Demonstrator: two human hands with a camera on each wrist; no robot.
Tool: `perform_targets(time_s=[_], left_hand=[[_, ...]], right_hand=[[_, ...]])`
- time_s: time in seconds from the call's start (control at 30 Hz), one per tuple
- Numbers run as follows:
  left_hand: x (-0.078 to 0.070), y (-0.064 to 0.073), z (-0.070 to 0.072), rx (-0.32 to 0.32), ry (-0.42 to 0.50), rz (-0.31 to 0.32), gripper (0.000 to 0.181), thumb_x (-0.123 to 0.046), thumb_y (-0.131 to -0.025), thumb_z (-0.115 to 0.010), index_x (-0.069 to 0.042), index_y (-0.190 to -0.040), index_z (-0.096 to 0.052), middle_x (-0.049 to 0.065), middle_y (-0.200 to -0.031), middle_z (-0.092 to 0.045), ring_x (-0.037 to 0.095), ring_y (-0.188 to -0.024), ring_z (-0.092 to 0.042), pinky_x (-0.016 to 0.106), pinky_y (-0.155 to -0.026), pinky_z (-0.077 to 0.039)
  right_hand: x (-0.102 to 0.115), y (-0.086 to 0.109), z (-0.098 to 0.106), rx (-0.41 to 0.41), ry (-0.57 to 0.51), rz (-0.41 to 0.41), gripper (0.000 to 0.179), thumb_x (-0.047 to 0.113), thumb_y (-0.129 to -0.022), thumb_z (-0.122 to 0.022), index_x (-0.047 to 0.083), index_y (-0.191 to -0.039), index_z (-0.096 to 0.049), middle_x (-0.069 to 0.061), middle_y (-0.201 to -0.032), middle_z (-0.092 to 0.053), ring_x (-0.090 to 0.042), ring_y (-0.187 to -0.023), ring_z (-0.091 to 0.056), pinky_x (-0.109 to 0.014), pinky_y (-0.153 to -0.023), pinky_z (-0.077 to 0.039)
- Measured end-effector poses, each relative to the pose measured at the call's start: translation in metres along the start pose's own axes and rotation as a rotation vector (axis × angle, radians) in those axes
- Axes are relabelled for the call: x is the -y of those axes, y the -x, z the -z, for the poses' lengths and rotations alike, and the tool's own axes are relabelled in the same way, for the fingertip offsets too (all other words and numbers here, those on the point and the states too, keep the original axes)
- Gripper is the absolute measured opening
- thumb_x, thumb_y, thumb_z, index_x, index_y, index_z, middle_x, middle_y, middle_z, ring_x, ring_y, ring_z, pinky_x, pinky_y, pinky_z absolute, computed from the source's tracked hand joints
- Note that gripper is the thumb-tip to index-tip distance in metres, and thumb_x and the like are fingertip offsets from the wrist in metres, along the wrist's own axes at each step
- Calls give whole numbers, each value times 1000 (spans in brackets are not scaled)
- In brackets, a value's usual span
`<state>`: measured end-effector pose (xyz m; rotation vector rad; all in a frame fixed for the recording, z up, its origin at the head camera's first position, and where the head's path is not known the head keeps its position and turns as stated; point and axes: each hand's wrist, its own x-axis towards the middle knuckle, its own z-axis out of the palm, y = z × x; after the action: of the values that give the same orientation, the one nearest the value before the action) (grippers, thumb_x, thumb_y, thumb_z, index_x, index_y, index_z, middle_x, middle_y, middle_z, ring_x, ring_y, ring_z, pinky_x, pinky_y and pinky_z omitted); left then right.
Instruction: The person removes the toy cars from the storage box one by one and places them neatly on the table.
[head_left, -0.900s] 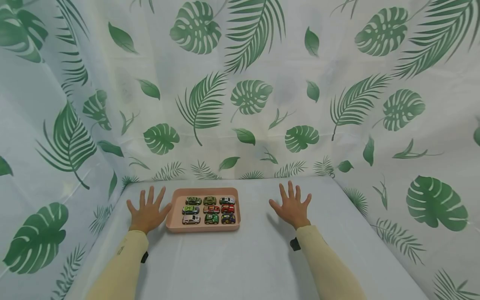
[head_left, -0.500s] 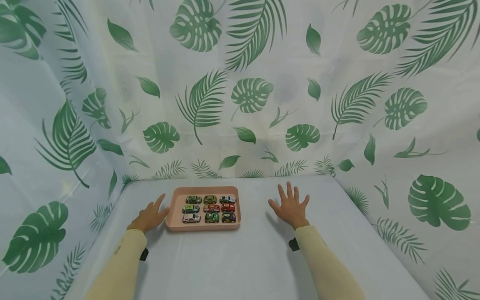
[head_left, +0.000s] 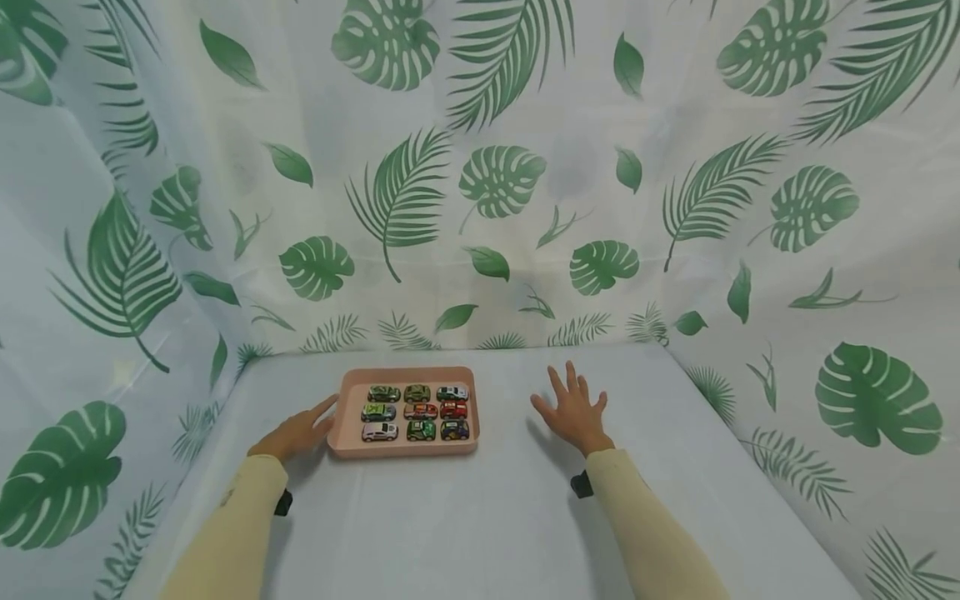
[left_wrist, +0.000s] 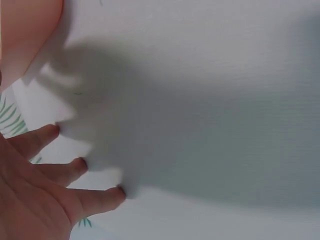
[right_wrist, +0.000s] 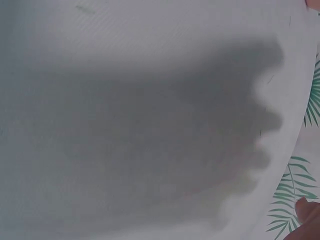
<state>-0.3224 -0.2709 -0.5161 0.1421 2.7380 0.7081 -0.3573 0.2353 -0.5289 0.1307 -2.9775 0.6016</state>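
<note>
left hand, fingers straight, by pink tray; right hand spread wide; level handling should suit toy cars.

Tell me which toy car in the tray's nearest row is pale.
The leftmost car of the near row in the pink tray: it's whitish, while the middle car is green and the rightmost car dark blue.

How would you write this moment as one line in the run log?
left hand: left of pink tray, contact unclear; right hand: spread, holding nothing; toy cars: nine, inside pink tray
</note>
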Motion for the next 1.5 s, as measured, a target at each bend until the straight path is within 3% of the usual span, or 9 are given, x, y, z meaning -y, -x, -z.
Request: perform_targets(time_s=[0.3, 0.6, 0.9, 1.17, 1.37, 1.5], left_hand=[[-3, -4, 5, 41, 36, 80, 63, -40, -117, -37, -10, -170, -22, 37, -164, -31, 64, -148, -31, 77, -116, -27], [0, -7, -1, 44, 37, 95, 63, -41, -117, -34, -12, -171, -21, 37, -165, -29, 65, -148, -27, 78, -116, -24], [-1, -7, 0, 36, 27, 101, 64, -43, -117, -35, -12, -171, -21, 37, -166, -28, 65, -148, -27, 79, -116, -24], [-2, -6, -3, 38, 38, 68, 63, -43, -117, -34, -12, -171, -22, 38, -164, -31, 66, -147, -29, 79, -115, -25], [8, -5, -5, 28, 32, 46, 62, -40, -117, -38, -10, -169, -25, 41, -161, -34, 68, -144, -32, 80, -113, -28], [5, -8, -4, 24, 47, 51, 61, -40, -117, -39, -11, -169, -26, 40, -160, -36, 68, -143, -33, 80, -112, -29]], right_hand=[[14, -11, 0, 47, -135, -28, 93, 58, -103, -62, 8, -171, -23, -30, -175, -8, -53, -156, -23, -82, -116, -5], [39, -29, -5, 71, -146, 8, 98, 59, -98, -70, 8, -170, -27, -29, -173, -20, -52, -153, -33, -79, -117, -18], [80, -45, -15, 45, -200, 94, 88, 48, -99, -75, 6, -166, -38, -26, -171, -30, -50, -152, -36, -75, -118, -21], [122, -50, -31, 24, -157, 207, 83, 46, -99, -76, 9, -165, -42, -24, -168, -38, -49, -146, -46, -76, -114, -29], [153, -55, -42, 63, -194, 288, 81, 45, -100, -76, 9, -165, -43, -25, -167, -38, -50, -145, -47, -77, -113, -29], [168, -61, -43, 69, -220, 332, 80, 43, -100, -76, 8, -164, -44, -25, -166, -39, -50, -145, -47, -75, -114, -29]])
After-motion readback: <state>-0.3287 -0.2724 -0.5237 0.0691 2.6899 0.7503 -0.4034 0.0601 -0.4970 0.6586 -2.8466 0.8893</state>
